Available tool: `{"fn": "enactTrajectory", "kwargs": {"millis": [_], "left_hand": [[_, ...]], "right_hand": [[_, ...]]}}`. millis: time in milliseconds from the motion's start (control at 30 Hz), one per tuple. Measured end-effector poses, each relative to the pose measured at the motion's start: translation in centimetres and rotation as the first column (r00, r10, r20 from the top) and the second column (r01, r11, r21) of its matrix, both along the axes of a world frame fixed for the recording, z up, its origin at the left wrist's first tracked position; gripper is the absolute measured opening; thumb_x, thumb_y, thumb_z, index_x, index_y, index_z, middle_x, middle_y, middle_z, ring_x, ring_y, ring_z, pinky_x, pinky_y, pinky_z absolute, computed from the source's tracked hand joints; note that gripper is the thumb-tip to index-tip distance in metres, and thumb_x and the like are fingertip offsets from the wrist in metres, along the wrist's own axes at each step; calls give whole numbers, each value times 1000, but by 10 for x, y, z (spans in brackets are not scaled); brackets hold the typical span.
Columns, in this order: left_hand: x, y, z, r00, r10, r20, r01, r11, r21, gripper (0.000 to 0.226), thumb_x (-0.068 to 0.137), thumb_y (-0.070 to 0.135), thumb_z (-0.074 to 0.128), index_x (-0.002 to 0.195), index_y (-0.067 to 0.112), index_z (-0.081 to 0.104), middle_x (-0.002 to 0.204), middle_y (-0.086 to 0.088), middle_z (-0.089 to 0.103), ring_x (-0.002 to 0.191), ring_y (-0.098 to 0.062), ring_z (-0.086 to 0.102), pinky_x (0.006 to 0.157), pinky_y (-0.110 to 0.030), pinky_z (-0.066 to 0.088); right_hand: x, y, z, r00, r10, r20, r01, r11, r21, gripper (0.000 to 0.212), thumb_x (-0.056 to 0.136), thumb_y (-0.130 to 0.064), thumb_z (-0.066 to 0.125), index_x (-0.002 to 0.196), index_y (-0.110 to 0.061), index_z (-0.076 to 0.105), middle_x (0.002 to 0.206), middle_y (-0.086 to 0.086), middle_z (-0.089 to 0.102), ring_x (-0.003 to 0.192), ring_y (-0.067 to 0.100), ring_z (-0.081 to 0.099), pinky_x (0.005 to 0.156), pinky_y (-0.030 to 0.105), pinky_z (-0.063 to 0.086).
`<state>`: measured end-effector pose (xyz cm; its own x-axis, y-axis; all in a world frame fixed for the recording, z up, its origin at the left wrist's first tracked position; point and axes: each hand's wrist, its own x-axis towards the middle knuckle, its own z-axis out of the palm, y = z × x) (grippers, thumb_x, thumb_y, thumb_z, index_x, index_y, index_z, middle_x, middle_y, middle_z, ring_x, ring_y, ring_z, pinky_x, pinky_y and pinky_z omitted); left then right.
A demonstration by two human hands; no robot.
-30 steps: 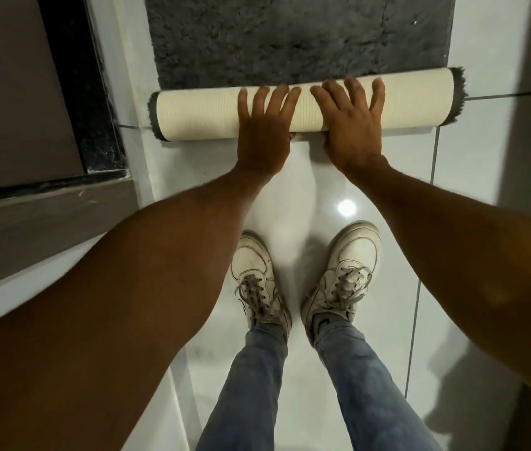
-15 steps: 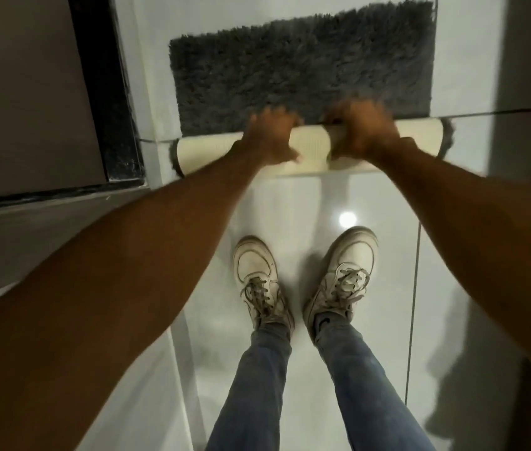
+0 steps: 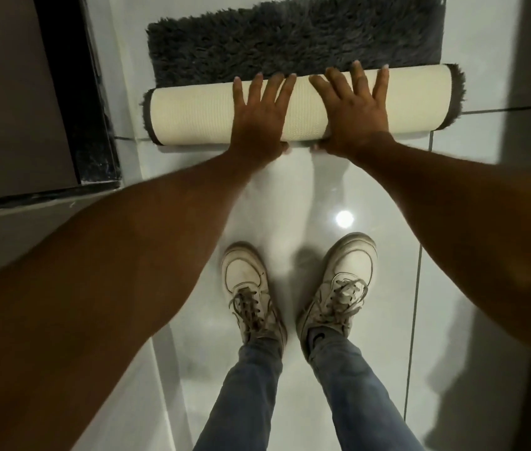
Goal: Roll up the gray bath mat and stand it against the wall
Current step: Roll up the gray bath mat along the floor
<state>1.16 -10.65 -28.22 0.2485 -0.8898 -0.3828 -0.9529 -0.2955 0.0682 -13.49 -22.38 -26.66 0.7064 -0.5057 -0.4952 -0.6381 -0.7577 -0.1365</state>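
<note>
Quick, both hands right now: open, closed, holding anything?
Left hand: open, fingers spread flat on the rolled mat.
Right hand: open, fingers spread flat on the roll.

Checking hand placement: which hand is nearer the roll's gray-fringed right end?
The right hand; it lies flat on the rolled mat right of centre, while the left hand sits nearer mid-roll.

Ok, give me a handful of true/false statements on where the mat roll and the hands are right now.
1. Both hands, left hand and right hand, lie flat on the roll. True.
2. The gray bath mat is fully rolled up. False: a shaggy gray part lies flat beyond the roll.
3. The roll's outside shows cream backing. True.
4. The roll stands upright against the wall. False: it lies on the tiled floor.
5. The person is barefoot. False: they wear white sneakers.
</note>
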Motion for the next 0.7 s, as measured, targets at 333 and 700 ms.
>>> {"fn": "enactTrajectory", "kwargs": {"millis": [333,700], "left_hand": [[-23,23,26,998,4,-63,-4,1000,4,81,82,55,67,149,19,41,148,-9,53,132,-29,51,115,-50,34],[-27,18,47,935,52,-351,70,942,327,125,53,57,92,153,16,31,151,-13,46,134,-36,49,111,-56,43]], "right_hand": [[-26,25,18,1000,-12,-18,14,993,121,96,78,-52,81,157,-28,32,161,9,43,153,42,29,121,76,9],[-20,4,54,942,84,-324,76,889,452,91,70,-39,91,149,-28,49,144,9,55,134,37,51,114,62,36]]}}
